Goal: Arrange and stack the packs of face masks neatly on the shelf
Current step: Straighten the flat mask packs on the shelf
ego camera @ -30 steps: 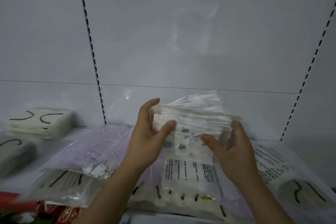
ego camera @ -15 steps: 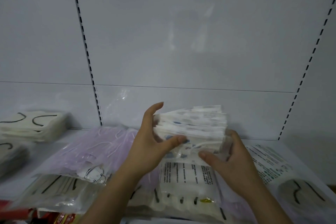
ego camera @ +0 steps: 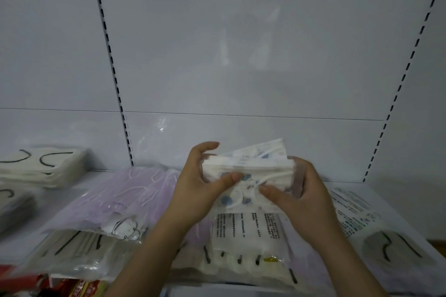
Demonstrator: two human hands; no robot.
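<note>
A clear pack of white face masks with blue dots (ego camera: 251, 169) is held above the white shelf (ego camera: 376, 190), near its middle. My left hand (ego camera: 202, 185) grips its left end, thumb across the front. My right hand (ego camera: 296, 195) grips its right end, thumb under the lower edge. Beneath them lies a flat pack with printed text (ego camera: 243, 236). A lilac pack (ego camera: 115, 198) lies to the left, on top of a pack with black ear loops (ego camera: 72, 251).
Two stacks of white masks with black loops (ego camera: 41, 166) sit at the far left. Another printed pack (ego camera: 376, 231) lies at the right. Red packaging (ego camera: 70, 288) shows at the lower left. The shelf's white back panel has slotted uprights (ego camera: 115, 84).
The pack in my hands has been squeezed shorter and lowered a little toward the shelf; both hands have moved closer together around it.
</note>
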